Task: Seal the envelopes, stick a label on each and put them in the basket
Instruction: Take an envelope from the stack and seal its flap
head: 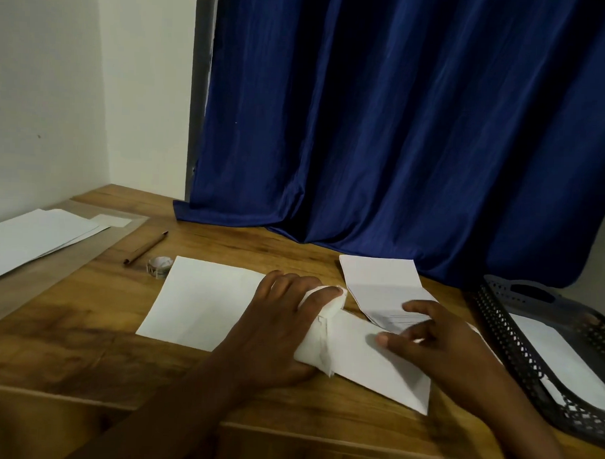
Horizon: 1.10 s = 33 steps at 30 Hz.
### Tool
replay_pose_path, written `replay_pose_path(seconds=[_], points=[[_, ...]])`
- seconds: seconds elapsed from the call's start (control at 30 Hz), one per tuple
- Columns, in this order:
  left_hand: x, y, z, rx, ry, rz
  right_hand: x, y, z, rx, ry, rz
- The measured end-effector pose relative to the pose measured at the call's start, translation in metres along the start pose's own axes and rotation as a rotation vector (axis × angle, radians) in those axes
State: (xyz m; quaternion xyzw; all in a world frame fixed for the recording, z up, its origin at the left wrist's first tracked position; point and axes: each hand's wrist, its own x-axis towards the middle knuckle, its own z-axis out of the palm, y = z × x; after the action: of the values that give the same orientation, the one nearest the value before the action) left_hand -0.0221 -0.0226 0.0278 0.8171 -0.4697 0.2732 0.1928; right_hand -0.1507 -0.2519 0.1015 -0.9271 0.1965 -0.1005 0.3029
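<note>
Pen (pixel 145 248), tape (pixel 159 266) lying upper left; our left hand (pixel 284 328) is gripping the envelope (pixel 368 362) flap end, right hand (pixel 434 347) pressing flat, basket (pixel 516 343) at right.

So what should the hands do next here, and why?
Probably press the flap flat with the left hand: it looks folded over the envelope but crumpled, while the right hand steadies the envelope.
</note>
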Motion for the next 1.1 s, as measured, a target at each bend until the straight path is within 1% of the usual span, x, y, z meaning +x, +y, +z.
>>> replay_pose_path(seconds=[0.1,0.2,0.27,0.4,0.47,0.63,0.77,0.83,0.97,1.03,1.1], points=[[0.001,-0.001,0.002,0.012,0.037,-0.009,-0.010,0.025,-0.016,0.194,-0.052,0.100],[0.001,-0.003,0.006,0.002,0.065,-0.007,-0.019,0.037,-0.020,0.373,-0.169,0.171],[0.001,-0.004,0.007,0.003,0.065,0.000,-0.022,0.040,-0.016,0.444,-0.218,0.143],[0.001,-0.004,0.009,0.011,0.028,0.009,-0.015,0.025,0.006,0.564,-0.147,0.072],[0.001,-0.002,0.007,-0.002,0.013,0.005,-0.008,0.011,0.023,0.580,-0.122,0.043],[0.002,0.003,0.003,-0.020,0.039,-0.012,0.009,-0.023,0.067,0.476,-0.104,-0.112],[0.002,0.005,0.001,-0.011,0.027,-0.026,0.015,-0.034,0.088,0.451,-0.100,-0.197],[0.003,0.005,-0.001,-0.009,0.031,-0.027,0.017,-0.031,0.091,0.492,-0.108,-0.184],[0.004,0.006,0.000,-0.002,0.031,-0.032,0.016,-0.017,0.093,0.671,-0.151,-0.092],[0.005,0.006,-0.001,-0.010,-0.004,-0.047,0.014,-0.014,0.093,0.711,-0.158,-0.103],[0.005,0.007,-0.002,-0.008,-0.017,-0.036,0.013,-0.015,0.095,0.679,-0.163,-0.146]])
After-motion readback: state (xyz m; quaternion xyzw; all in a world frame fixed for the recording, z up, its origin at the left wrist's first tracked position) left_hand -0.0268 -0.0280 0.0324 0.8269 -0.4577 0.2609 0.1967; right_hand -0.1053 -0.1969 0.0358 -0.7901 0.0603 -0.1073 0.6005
